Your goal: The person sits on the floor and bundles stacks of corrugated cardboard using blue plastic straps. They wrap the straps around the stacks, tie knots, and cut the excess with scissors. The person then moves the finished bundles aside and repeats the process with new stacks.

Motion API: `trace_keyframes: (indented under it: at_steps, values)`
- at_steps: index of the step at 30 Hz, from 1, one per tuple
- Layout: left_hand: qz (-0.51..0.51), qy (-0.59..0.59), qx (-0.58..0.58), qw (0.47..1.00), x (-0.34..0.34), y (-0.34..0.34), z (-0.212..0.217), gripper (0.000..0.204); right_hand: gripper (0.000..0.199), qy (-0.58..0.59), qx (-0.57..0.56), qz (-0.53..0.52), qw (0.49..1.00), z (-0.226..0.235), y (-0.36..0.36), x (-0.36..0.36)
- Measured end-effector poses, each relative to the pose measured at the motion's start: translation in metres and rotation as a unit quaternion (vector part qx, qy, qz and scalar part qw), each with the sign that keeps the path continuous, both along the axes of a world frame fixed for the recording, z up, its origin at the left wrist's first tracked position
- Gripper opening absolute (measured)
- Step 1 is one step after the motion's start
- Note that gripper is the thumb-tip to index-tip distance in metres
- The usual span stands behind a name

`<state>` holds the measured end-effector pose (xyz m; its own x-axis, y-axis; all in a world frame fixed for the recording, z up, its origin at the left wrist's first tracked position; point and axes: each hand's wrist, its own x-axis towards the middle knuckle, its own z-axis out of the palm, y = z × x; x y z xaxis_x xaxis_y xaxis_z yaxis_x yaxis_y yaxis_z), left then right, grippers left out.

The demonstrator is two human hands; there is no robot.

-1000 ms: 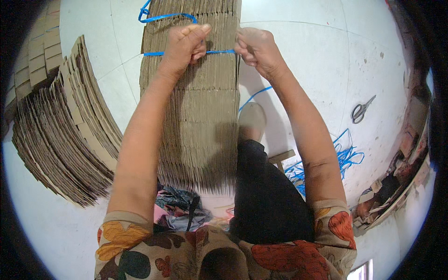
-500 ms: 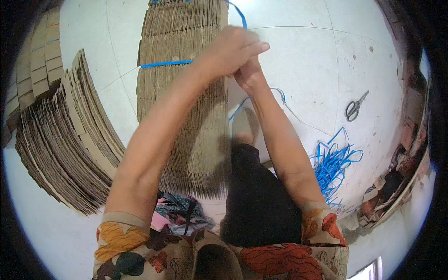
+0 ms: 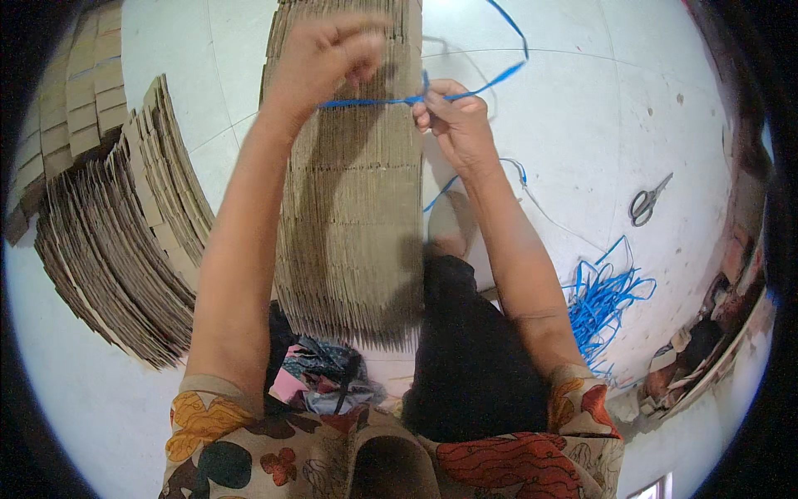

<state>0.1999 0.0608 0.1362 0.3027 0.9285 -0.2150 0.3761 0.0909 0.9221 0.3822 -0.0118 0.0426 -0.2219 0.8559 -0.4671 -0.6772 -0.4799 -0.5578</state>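
Note:
A long bundle of stacked brown cardboard sheets (image 3: 353,200) lies in front of me, edges facing up. A blue plastic strap (image 3: 366,103) crosses the bundle near its far part, then loops out over the floor on the right. My right hand (image 3: 457,121), at the bundle's right edge, pinches this strap where it is crossed or knotted. Over the far left part of the bundle, my left hand (image 3: 328,62) is raised with its fingers smeared by motion; whether it holds anything cannot be made out.
More cardboard stacks (image 3: 108,258) stand on the left. A tangled pile of blue strap (image 3: 603,312) and a pair of scissors (image 3: 648,201) lie on the floor at right. Patterned cloth (image 3: 324,370) is near my legs. Assorted clutter (image 3: 690,349) lines the right wall.
My hands were together at the bundle's right edge. The left has moved away to the left over the bundle; the right now shows pinching the blue strap, with its loop on the right.

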Motion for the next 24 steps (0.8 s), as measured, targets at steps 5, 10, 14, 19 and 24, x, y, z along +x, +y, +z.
trace_keyframes:
  at_steps: [5, 10, 14, 19, 24]
  values:
    - [-0.073, 0.054, -0.037, 0.995, 0.008, -0.033, -0.034, 0.027, 0.015, 0.048, 0.036, 0.091, 0.994, -0.006, 0.006, 0.018]
    - [-0.130, 0.125, 0.049, 0.982, 0.015, -0.030, -0.045, 0.028, 0.015, -0.174, 0.124, 0.081, 0.974, 0.001, 0.008, 0.012]
    - [-0.161, 0.133, 0.059, 0.976, 0.018, -0.026, -0.040, 0.030, 0.011, -0.591, 0.371, -0.024, 0.716, 0.019, 0.006, -0.009]
    - [-0.159, 0.113, 0.046, 0.980, 0.019, -0.022, -0.043, 0.020, 0.011, -0.489, 0.234, -0.049, 0.839, 0.007, 0.003, -0.020]
    - [-0.138, 0.085, -0.043, 0.986, 0.016, -0.021, -0.042, 0.010, 0.007, -0.417, 0.302, 0.014, 0.857, 0.011, 0.013, 0.000]
